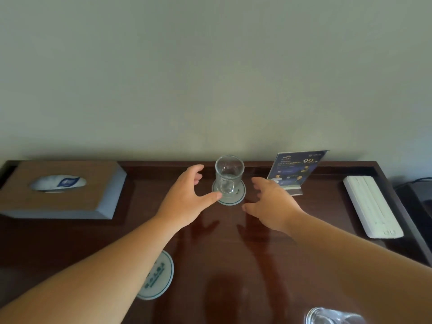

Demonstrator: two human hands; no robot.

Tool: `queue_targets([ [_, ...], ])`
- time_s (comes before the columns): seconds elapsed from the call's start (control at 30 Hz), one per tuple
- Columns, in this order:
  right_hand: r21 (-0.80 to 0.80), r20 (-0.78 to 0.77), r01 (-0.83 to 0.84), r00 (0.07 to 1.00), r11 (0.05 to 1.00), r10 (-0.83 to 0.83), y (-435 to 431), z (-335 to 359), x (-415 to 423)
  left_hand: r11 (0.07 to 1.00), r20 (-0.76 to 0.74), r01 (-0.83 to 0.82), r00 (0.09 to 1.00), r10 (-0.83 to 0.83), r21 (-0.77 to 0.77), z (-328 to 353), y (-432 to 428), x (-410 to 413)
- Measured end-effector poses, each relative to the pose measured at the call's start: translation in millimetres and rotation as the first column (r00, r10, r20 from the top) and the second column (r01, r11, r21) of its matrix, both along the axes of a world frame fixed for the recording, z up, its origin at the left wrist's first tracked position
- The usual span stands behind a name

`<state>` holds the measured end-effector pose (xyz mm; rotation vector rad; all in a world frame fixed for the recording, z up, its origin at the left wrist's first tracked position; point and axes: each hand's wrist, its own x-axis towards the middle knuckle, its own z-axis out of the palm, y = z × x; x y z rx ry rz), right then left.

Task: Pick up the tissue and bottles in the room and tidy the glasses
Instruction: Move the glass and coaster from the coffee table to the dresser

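Glass (228,176) upright on coaster (230,192), back of desk (233,253); our left hand (187,197) and right hand (273,204) spread, empty, flanking it. We judge it rigid, slick, breakable, light: take mid-wall

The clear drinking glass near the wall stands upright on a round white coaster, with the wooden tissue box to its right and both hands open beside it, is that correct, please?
Not quite: the head view shows the wooden tissue box to the left of the clear drinking glass, not its right. The glass does stand upright on the round white coaster, with the left hand and right hand open beside it.
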<state>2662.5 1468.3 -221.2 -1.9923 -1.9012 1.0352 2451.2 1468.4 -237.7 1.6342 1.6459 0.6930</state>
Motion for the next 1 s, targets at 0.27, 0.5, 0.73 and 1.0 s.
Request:
queue_targets([
  [0.27,0.111,0.043,-0.040,0.998,0.993,0.036,-33.7,47.6,10.2,0.993,-0.016,-0.067,0.997,0.069,0.098,48.4,-49.6,-18.5],
  [0.5,0.220,0.064,0.070,0.994,0.973,-0.086,-91.9,85.1,24.7,0.983,-0.006,0.022,1.000,-0.022,0.184,83.1,-85.4,-21.5],
  [0.73,0.285,0.109,0.134,0.979,0.949,-0.171,-168.7,98.0,34.8,0.977,0.048,0.086,0.994,-0.097,0.194,85.5,-135.4,-19.9],
  [1.0,0.288,0.046,0.251,0.960,0.924,-0.275,-229.9,97.4,61.4,0.978,0.081,0.132,0.986,-0.147,0.162,85.4,-167.6,8.8],
])
